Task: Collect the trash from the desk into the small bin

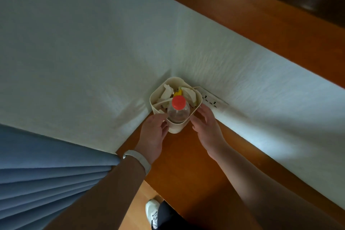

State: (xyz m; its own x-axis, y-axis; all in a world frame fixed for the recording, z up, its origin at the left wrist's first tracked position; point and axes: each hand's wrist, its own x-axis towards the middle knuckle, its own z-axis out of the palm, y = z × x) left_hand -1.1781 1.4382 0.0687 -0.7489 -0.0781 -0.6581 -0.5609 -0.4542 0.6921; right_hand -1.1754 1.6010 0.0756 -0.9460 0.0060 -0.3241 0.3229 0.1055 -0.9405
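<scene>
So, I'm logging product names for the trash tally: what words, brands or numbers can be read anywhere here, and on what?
None can be read.
Clear plastic bottle with the orange cap: no label shows from above.
Small cream plastic bin: plain wall, no print.
White wall socket plate: only pin holes show, no marking legible.
Pale wristband on the left wrist: any marking too small to read.

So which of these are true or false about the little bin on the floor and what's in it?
1. The bottle has a blue cap. False: the cap is red-orange.
2. The bottle stands upright inside the small bin. True.
3. The bin is empty apart from the bottle. False: white scraps and something yellow lie in it.
4. The left hand and right hand flank the bin. True.
5. A wristband is on the left wrist. True.
</scene>
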